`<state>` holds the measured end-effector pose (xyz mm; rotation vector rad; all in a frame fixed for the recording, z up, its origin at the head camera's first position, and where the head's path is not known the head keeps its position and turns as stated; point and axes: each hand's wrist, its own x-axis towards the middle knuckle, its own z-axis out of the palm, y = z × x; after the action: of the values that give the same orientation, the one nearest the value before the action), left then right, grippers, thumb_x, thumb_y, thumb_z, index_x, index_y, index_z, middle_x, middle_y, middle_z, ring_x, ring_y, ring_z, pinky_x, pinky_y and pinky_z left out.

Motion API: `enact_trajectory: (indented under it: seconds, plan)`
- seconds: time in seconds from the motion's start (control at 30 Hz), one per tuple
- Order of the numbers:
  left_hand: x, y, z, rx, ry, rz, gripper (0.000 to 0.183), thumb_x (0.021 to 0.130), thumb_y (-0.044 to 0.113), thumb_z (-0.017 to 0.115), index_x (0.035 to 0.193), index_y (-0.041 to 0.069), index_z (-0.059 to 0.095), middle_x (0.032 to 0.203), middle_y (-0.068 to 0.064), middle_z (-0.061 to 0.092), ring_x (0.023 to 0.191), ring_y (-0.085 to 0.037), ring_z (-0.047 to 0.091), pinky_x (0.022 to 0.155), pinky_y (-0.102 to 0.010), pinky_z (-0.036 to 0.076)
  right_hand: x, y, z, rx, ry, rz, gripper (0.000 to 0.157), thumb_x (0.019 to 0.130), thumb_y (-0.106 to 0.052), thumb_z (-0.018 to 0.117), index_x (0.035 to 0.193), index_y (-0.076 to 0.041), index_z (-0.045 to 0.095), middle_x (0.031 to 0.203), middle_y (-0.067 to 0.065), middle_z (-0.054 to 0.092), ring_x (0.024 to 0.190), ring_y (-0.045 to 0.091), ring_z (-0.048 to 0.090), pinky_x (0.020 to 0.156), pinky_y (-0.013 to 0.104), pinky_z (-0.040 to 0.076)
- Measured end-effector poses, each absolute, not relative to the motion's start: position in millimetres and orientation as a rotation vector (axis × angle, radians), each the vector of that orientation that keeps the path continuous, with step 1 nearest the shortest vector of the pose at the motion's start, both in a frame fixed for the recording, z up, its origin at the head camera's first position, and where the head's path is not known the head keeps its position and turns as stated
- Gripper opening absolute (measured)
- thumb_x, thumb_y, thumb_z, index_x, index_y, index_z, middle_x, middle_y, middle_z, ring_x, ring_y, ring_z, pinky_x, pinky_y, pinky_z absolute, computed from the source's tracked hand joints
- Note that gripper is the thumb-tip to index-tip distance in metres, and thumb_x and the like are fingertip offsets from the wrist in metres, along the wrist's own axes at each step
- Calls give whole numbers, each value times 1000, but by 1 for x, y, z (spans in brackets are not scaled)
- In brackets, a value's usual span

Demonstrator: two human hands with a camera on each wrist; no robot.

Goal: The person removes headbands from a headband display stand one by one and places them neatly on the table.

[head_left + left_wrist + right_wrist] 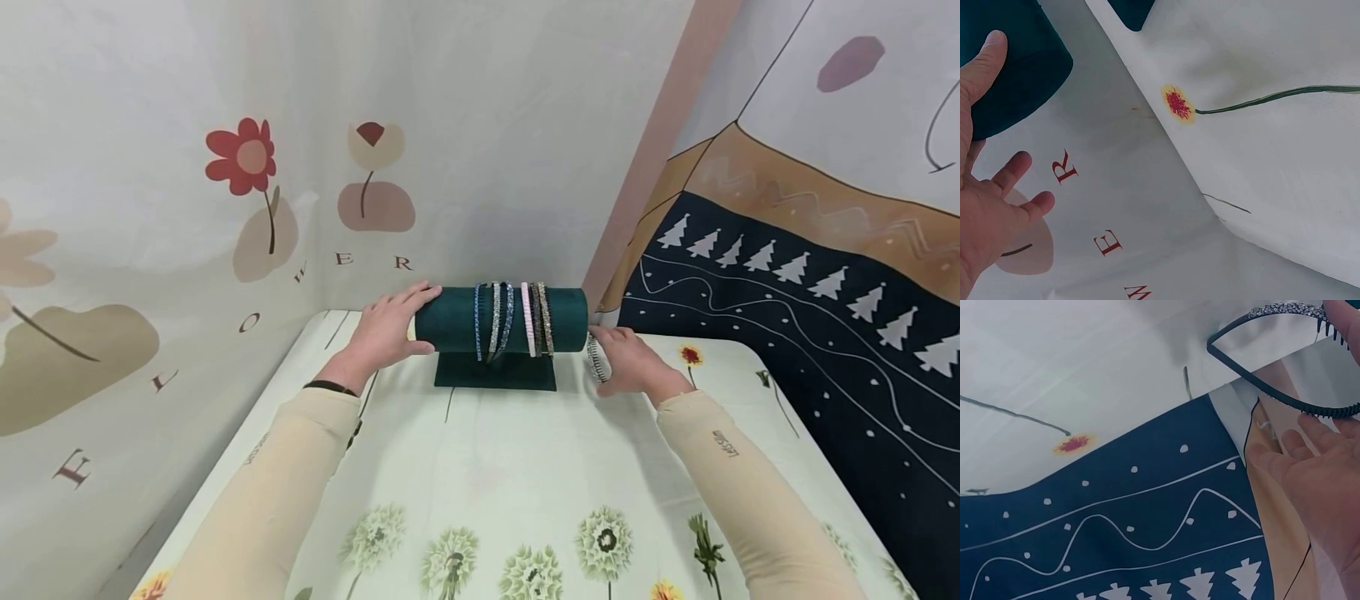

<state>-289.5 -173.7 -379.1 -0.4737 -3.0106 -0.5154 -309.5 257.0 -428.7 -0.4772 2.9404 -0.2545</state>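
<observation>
A dark green velvet headband stand (452, 321), a horizontal roll on a flat base (495, 377), stands at the table's far side. My left hand (386, 332) holds the roll's left end, thumb in front and fingers over the top; in the left wrist view two fingers spread off the roll (1029, 81). Round the roll sit several headbands: blue (477, 325) and silver ones left of the middle, a pink one (527, 321) and dark and gold glittery ones to the right. Beside the right end, my right hand (630, 364) pinches a toothed black headband (1235, 367) with silver sparkle.
A pale cloth with printed flowers covers the table (480, 467). Behind the stand hangs a light curtain (480, 125) with flower prints and letters. On the right, a dark blue cloth (750, 333) with white trees borders the table.
</observation>
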Motion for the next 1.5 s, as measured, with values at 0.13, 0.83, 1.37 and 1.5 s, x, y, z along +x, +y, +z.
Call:
enact_trajectory:
  seconds: [0.13,0.83,1.37,1.5]
  plan:
    - [-290,-174,-379,-475,-3009,-513,103,90,34,88,172,31,25,181,-5,19,157,-50,32,126,-74,26,-309,256,-428,-506,2946,-231,116,77,-23,96,168,-3,28,169,26,38,154,50,32,126,68,34]
    - [-291,-174,-379,-482,-3001,-522,103,90,34,89,171,31,26,181,-5,20,157,-50,33,125,-74,28,-310,239,-438,-536,2934,-265,120,75,-22,99,169,-6,26,174,23,31,159,51,22,129,73,23]
    - [-291,-174,-380,-477,-2994,-527,103,89,33,89,171,31,27,181,-5,21,156,-51,34,125,-75,28,-316,228,-446,-547,2932,-174,101,76,-39,98,156,1,50,167,26,41,159,50,23,128,72,27]
    - [-290,-174,-380,-481,-2994,-523,103,89,33,89,171,30,27,181,-6,21,156,-52,34,124,-75,28,-317,227,-449,-525,2923,-207,107,75,-41,98,160,-3,45,166,26,43,159,50,23,128,71,27]
